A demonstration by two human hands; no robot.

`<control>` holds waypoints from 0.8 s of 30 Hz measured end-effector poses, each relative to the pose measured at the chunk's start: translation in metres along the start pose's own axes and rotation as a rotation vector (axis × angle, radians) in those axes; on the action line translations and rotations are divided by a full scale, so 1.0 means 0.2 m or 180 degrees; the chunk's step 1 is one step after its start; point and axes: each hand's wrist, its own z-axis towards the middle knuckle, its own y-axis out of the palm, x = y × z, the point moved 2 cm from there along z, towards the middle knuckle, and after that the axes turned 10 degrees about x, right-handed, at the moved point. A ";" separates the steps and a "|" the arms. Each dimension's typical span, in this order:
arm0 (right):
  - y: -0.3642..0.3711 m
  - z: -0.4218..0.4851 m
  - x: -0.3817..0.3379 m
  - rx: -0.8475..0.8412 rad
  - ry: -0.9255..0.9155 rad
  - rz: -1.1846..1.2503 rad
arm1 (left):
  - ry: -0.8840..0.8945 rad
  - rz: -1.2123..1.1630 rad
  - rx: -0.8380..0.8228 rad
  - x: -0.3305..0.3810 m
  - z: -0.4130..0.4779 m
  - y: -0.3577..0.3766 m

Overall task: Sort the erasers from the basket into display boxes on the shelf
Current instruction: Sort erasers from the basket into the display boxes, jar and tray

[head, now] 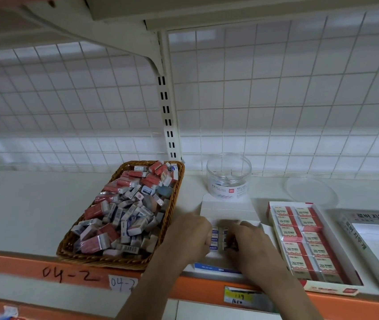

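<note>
The basket (105,263) sits left of middle on the shelf (22,204), heaped with loose erasers (128,211) in red, blue and grey paper sleeves. Just beside it, at the front edge, lies an open white box (227,209), and both hands are down in it.

The left hand (188,236) has its fingers curled round the left side of a short row of boxed erasers (215,239). The right hand (250,243) comes in from the other side. Its fingers are blurred, so I cannot tell whether they pinch anything or only press.

These erasers are likely light, small blocks, firm with a slight give. The glossy sleeves probably slide easily against each other. The best hold looks to be across the two long sides, thumb against fingers, one at a time. In the heap they lie at every angle, so each will need turning label-up before it goes flat into a row.

The red box (329,289) to the right is already packed in two neat columns. A grey box (368,227) lies at the right end. A clear jar (228,176) stands behind the white box.
</note>
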 end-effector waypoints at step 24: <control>0.25 0.42 -0.58 0.0698 -0.0652 0.0254 | -0.0989 0.0654 0.0686 -0.58 0.06 -0.16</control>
